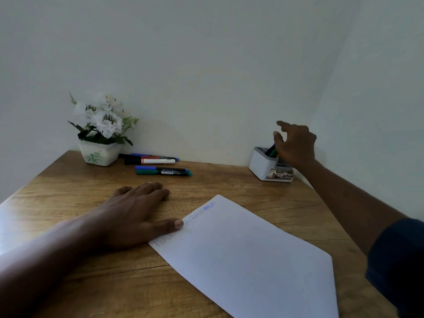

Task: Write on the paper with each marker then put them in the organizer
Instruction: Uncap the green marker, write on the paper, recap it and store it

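paper [252,260]: white, flat, scribbled top edge; organizer [261,166]: white, holds markers; four markers [160,166] lying near wall

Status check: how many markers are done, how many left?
Done: the paper carries a few scribbles along its top edge, and some markers stand in the organizer; I can't count them. In hand: the right hand is open over the organizer, holding nothing visible; the left hand pins the paper. Left: four markers lie by the flower pot.
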Demonstrator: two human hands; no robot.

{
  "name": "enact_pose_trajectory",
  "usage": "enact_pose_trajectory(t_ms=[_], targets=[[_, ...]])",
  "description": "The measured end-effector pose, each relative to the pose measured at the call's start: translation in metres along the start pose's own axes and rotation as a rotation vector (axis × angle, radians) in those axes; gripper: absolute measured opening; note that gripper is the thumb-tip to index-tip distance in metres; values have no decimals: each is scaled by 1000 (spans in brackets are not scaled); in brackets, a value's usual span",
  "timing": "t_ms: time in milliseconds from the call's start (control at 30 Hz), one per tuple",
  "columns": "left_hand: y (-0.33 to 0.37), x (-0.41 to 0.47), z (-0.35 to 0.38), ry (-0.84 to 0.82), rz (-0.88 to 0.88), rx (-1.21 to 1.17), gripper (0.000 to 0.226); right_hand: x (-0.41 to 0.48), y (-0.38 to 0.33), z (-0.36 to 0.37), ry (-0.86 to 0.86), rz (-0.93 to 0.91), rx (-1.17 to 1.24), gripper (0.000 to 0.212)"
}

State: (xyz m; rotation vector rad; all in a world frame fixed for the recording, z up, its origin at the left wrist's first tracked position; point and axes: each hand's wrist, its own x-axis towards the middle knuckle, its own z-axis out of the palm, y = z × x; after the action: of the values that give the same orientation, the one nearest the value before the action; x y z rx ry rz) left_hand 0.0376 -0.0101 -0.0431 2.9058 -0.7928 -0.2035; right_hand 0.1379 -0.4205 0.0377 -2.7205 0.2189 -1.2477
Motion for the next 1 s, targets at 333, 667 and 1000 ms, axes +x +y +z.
enact_pose_trajectory(t_ms=[333,667,1000], targets=[[0,-2,0,6,-12,-15,94,-56,-130,21,-348,-488,314,25],[-5,5,5,35,-4,-26,96,-73,-229,61,-636,-632,136,35],[-6,7,8,47,10,-22,96,-78,-229,70,-681,-571,125,26]])
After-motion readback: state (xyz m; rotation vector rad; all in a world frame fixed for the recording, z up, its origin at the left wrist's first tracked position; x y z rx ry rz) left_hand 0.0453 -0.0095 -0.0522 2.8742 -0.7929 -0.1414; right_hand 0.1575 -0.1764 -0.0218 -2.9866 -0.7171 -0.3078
